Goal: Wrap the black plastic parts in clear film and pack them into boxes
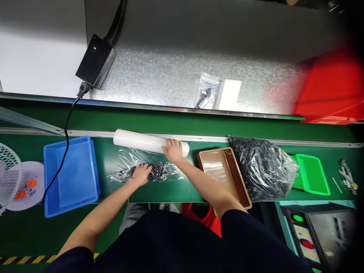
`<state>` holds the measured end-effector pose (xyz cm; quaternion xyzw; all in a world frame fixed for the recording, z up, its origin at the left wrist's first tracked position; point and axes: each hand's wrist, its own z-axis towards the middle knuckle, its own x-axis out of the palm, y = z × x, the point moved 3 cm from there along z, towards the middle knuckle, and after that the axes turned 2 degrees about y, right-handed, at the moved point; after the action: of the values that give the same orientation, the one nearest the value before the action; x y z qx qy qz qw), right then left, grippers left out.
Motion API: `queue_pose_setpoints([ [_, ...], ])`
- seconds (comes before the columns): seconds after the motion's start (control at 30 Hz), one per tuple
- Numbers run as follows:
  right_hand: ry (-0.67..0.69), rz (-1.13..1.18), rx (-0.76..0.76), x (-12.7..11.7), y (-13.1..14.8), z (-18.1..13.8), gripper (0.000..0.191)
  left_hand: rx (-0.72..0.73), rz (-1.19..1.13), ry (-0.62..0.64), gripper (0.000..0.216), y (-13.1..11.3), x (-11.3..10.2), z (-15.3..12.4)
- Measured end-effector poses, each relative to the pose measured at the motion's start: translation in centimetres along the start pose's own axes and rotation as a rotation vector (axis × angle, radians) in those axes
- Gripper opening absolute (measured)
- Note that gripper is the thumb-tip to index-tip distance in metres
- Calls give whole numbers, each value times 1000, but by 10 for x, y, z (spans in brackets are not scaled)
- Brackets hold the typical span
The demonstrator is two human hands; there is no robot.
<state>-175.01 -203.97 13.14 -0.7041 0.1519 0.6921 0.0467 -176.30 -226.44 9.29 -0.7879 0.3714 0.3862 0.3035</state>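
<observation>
A white roll of clear plastic film (139, 140) lies crosswise on the green bench, with a loose sheet of film (127, 154) spread in front of it. My right hand (173, 150) is closed over the right end of the roll. On the sheet lies a long bundle of small black pieces (159, 171), covered by crinkled film; their kind is too unclear to tell. My left hand (141, 173) presses down on the bundle's middle, its fingers curled over the far side. Both thumbs are partly hidden.
To the left stand a blue tray (72, 172), a white basket (8, 170) and a black cord (61, 159). To the right are brown trays (217, 168), a large plastic bag of dark items (263, 170) and a green tray (313, 174). A metal shelf (159, 76) overhangs the back.
</observation>
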Motion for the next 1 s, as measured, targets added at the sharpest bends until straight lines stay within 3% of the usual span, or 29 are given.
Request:
queue_pose_setpoints([
  [0.07, 11, -20, -30, 15, -3, -30, 62, 43, 19, 23, 68, 1, -1, -2],
  [0.13, 29, -25, -53, 23, -11, -36, 63, 76, 24, 67, 67, 2, 1, -8],
  [0.3, 82, 9, -74, 13, -32, 25, 61, 86, 2, 102, 70, 1, 8, -22],
  [0.4, 224, 35, -56, 5, -41, 63, 60, 88, -3, 145, 72, -2, 12, -23],
  [0.5, 326, 36, -44, 1, -43, 75, 59, 99, -11, 162, 75, -3, 17, -21],
  [0.73, 91, -92, -104, 3, -31, 35, 57, 41, -125, 199, 89, 4, 20, -15],
  [1.0, -39, -79, 13, 18, -24, 9, 60, 30, -226, 244, 91, 1, 7, -17],
])
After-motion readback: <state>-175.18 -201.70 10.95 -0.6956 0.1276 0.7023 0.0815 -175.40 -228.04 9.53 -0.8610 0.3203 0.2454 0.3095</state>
